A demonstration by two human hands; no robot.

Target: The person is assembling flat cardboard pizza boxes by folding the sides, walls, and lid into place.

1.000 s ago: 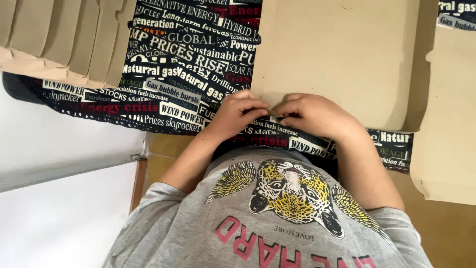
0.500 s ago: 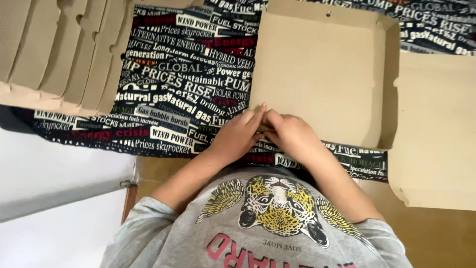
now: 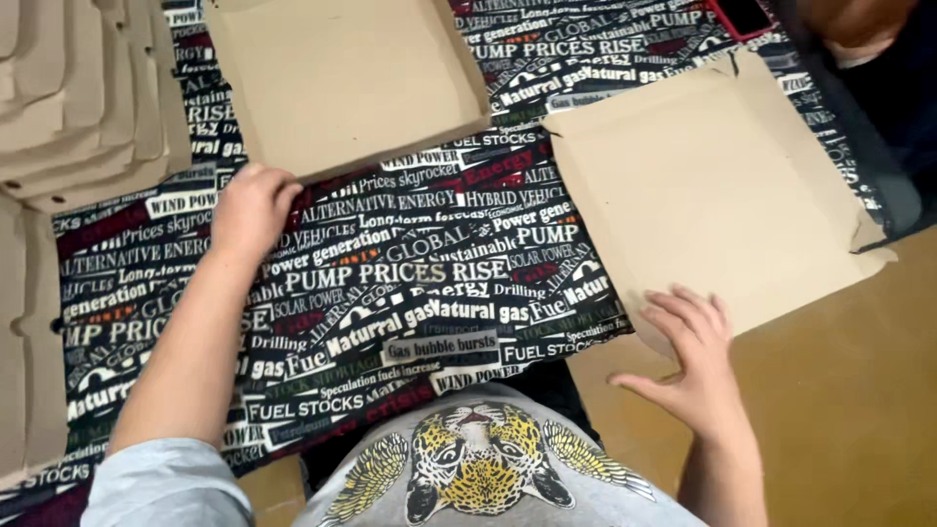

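Folded tan cardboard box tray (image 3: 342,78) lies at 12 o'clock on the black printed cloth with white and red lettering (image 3: 410,283); its top edge is cut off by the frame. My left hand (image 3: 252,210) rests at 10 o'clock, at the tray's near left corner, fingers curled loosely onto the edge; whether they pinch the cardboard or only press on it I cannot tell, as the fingertips are hidden under the knuckles. A second tan cardboard tray with shallow raised walls (image 3: 717,185) sits at 2 o'clock, partly off the cloth onto the brown wooden table (image 3: 839,390). My right hand (image 3: 688,366) is at 4 o'clock, open with fingers spread, holding nothing, fingertips at the near edge of that second tray; contact there is hard to make out. Stack of flat tan cardboard blanks (image 3: 78,98) at 10 to 11 o'clock, cut off at the left and top. Another flat cardboard piece (image 3: 29,371) at 8 o'clock, only partly in view. Another person's dark sleeve (image 3: 878,107) at 1 o'clock, mostly out of frame.
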